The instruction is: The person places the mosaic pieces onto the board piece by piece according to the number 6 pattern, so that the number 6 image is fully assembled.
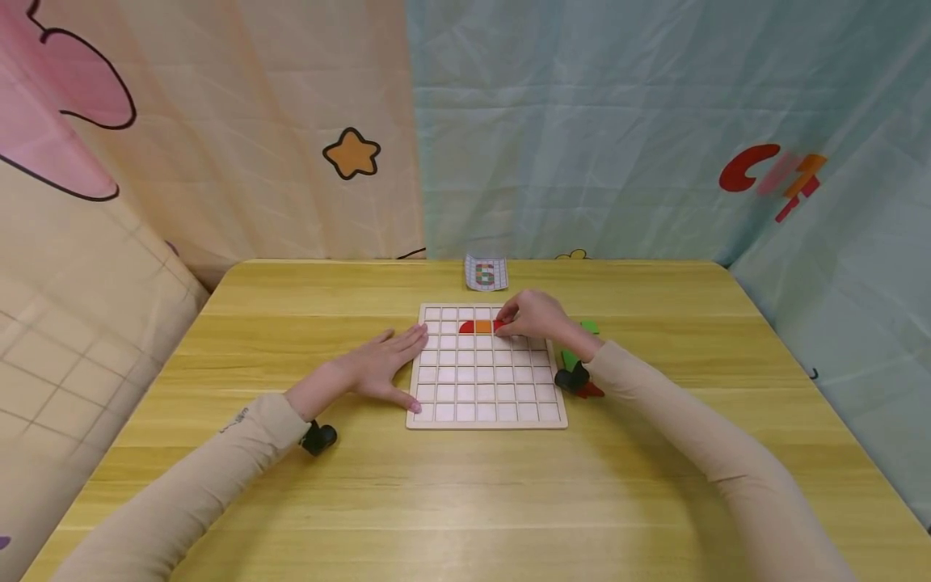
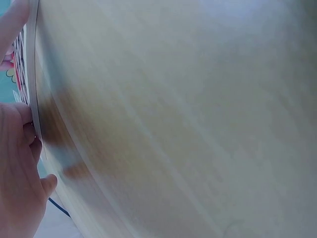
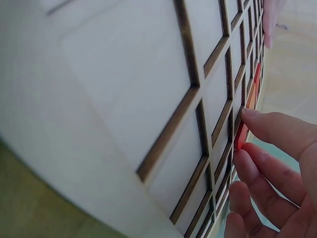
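A wooden grid board point(image 1: 465, 392) with white square cells lies flat on the table. In its second row from the far side sit a red rounded tile point(image 1: 467, 327) and an orange square tile point(image 1: 483, 326). Just right of these, my right hand point(image 1: 537, 315) pinches another red tile point(image 3: 241, 136) between thumb and fingertips at a cell. My left hand point(image 1: 381, 368) rests along the board's left side, fingers spread and straight, thumb near the front left corner. The fingers of the right hand hide part of the held tile.
A small printed card point(image 1: 486, 274) with a coloured grid picture lies behind the board. Right of the board, partly under the right forearm, are green tiles point(image 1: 590, 327) and a red tile point(image 1: 591, 390). Curtains hang around the wooden table point(image 1: 465, 501).
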Available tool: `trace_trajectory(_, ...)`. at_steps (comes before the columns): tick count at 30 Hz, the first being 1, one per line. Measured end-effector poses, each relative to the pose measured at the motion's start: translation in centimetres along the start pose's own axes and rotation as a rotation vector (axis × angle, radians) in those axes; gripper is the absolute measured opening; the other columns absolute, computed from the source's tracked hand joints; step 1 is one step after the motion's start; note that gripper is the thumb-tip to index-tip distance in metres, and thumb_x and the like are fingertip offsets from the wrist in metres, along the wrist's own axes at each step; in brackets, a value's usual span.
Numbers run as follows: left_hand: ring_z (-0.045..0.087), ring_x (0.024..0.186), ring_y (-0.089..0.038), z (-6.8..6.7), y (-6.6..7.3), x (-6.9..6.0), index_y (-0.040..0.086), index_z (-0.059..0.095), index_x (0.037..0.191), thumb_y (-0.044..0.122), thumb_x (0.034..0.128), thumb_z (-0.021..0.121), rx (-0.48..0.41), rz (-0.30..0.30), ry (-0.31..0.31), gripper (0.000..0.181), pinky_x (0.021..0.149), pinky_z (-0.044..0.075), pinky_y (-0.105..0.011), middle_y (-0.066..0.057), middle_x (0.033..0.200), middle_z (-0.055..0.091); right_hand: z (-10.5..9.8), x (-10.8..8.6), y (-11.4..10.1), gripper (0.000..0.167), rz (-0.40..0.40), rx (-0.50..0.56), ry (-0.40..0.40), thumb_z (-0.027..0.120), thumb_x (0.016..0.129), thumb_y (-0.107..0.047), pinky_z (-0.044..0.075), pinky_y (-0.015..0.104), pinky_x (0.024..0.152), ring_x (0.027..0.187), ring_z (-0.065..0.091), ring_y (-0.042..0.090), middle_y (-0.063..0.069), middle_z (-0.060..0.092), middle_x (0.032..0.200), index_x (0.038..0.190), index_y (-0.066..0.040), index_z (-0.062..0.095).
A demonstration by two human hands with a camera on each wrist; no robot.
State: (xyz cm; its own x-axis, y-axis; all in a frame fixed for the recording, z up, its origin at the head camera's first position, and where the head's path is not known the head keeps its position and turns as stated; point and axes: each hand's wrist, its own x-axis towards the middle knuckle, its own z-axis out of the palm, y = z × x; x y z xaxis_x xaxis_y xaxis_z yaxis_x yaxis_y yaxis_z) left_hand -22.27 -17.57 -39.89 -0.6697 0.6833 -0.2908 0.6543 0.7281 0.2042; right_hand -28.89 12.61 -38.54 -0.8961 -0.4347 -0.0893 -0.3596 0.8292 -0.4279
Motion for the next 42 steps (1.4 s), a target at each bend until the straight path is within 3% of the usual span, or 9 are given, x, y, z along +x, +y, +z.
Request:
trace_trajectory(24,-0.001,0.151,-0.026,-0.2,0.1,0.0,0.004,0.005,0.154,0.075,0.0757,0.058,0.003,0.000,0.008,0.119,0.121,0.005,-0.053,-0.011,0.163,-0.004,-0.8,-0.9,1.1,0.028,-0.049,0.135,0.014,0.074,0.084,-0.021,0.054,0.036,0.080,0.091,0.067,0.021,0.004,0.073,0.104,0.110,-0.011,0.072)
trace_trajectory(33,-0.001,0.151,-0.026,0.0,0.0,0.0,0.004,0.005,0.154,0.076,0.0753,0.057,0.006,0.000,0.007,0.119,0.121,0.005,-0.054,-0.011,0.163,-0.004,-1.6,-1.8,2.5,0.026,-0.075,0.118,0.071,0.074,0.084,-0.022,0.053,0.033,0.073,0.081,0.064,0.017,0.003,0.072,0.101,0.108,-0.013,0.073)
trace_trajectory(42,-0.001,0.151,-0.026,-0.1,0.1,0.0,0.003,0.006,0.154,0.075,0.0749,0.059,-0.009,-0.004,0.011,0.119,0.121,0.005,-0.054,-0.011,0.163,-0.003,-3.2,-3.8,3.7,0.027,-0.105,0.128,0.136,0.075,0.083,-0.018,0.052,0.035,0.073,0.081,0.062,0.020,0.009,0.072,0.101,0.108,-0.008,0.073)
